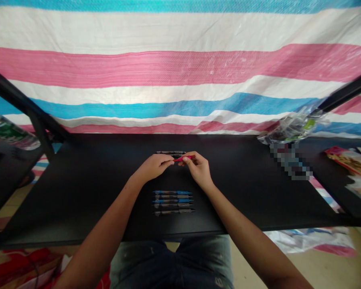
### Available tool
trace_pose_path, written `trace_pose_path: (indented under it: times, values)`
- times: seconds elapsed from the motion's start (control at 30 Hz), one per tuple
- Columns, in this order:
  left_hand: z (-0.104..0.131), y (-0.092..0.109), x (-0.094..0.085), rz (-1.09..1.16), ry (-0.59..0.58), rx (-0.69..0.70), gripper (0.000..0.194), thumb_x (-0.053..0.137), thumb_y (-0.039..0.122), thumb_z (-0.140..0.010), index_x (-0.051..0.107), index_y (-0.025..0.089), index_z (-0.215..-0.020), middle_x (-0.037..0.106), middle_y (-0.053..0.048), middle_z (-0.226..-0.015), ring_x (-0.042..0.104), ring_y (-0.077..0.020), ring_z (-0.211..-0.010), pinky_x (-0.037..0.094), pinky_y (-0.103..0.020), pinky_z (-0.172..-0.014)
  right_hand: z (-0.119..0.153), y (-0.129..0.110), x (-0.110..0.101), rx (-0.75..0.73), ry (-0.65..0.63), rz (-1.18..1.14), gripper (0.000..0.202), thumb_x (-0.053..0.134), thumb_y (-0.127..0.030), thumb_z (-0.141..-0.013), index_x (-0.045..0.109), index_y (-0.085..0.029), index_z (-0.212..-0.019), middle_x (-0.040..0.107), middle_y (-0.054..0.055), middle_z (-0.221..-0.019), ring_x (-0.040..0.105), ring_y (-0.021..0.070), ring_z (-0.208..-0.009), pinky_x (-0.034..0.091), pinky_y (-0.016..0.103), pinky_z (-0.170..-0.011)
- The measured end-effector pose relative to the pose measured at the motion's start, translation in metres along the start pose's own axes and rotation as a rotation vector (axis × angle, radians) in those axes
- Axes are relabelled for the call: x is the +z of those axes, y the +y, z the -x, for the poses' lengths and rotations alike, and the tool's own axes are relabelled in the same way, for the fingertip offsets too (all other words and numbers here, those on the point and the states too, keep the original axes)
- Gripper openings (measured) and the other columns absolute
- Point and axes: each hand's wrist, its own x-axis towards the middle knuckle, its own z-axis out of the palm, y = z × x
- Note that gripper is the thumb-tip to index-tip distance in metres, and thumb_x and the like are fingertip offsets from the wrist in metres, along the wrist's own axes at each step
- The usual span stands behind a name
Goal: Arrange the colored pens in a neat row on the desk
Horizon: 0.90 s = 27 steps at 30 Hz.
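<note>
A slim red pen [179, 159] is held level above the black table, between my two hands. My right hand [197, 166] is closed round it, with the thumb on top and its right end sticking out past the fingers. At the pen's left end, my left hand [156, 165] pinches the tip between thumb and fingers. Just behind my hands lie dark pens [171, 152], partly hidden by them. Closer to my body, several blue and grey-black pens [173, 202] lie side by side in a row, all pointing sideways.
The black table [93, 192] is backed by a striped plastic sheet [156, 68]. A clear plastic bag [291, 124] stands at the back right corner. Dark metal posts [42, 132] rise at the left. Food packets [351, 160] lie on another surface at the far right.
</note>
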Motion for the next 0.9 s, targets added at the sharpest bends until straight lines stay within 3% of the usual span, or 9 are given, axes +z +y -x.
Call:
trace_pose_path:
  times: [0.13,0.43,0.73,0.9]
  values:
    - [0.001,-0.002,0.003,-0.073,0.006,0.025,0.026,0.051,0.029,-0.103,0.075,0.02,-0.102,0.078,-0.006,-0.108,0.07,-0.0228,-0.101,0.048,-0.032,-0.093,0.0,0.0,-0.001,-0.013,-0.032,0.01,0.029,0.071,-0.049,-0.091,0.068,-0.02,-0.091,0.076,0.003,-0.072,0.073,0.0184,-0.066,0.06,0.033,-0.068]
    - [0.001,-0.003,0.002,-0.106,0.003,0.084,0.026,0.051,0.028,-0.104,0.074,0.019,-0.099,0.078,-0.006,-0.104,0.071,-0.0221,-0.097,0.05,-0.032,-0.09,-0.002,0.002,-0.002,0.033,-0.074,-0.059,0.034,0.071,-0.053,-0.089,0.068,-0.02,-0.09,0.074,0.002,-0.067,0.07,0.0162,-0.06,0.057,0.03,-0.064]
    - [0.005,-0.006,-0.005,-0.192,0.018,0.059,0.028,0.05,0.031,-0.105,0.075,0.021,-0.11,0.076,-0.008,-0.115,0.069,-0.0254,-0.111,0.051,-0.037,-0.098,-0.005,0.002,-0.01,0.036,-0.031,-0.137,0.031,0.075,-0.049,-0.088,0.071,-0.019,-0.089,0.075,0.002,-0.071,0.068,0.0148,-0.056,0.056,0.029,-0.058]
    - [0.006,-0.007,-0.01,-0.204,0.046,0.032,0.028,0.053,0.029,-0.103,0.075,0.021,-0.116,0.075,-0.008,-0.115,0.07,-0.0231,-0.105,0.053,-0.033,-0.093,-0.005,0.002,-0.01,0.021,0.031,-0.131,0.031,0.075,-0.05,-0.086,0.071,-0.019,-0.089,0.075,0.003,-0.071,0.068,0.0154,-0.055,0.058,0.031,-0.058]
